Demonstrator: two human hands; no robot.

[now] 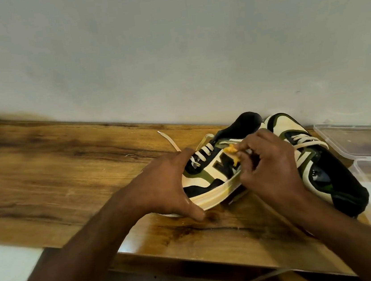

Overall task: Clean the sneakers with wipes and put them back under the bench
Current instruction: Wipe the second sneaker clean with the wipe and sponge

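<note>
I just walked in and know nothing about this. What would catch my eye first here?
Two hands working on a black, cream and green sneaker on a wooden bench: the left hand grips its toe end while the right hand rubs a yellow-stained wipe on its side. The second sneaker lies just behind, beside a clear plastic box at the right edge.

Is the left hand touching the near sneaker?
Touching. The head view shows the left hand wrapped around the near sneaker's toe, thumb under its sole.

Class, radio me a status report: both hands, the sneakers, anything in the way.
Left hand steadies near sneaker at its toe. Right hand pinches yellow-stained wipe against its side. Second sneaker behind. Nothing blocking.
</note>
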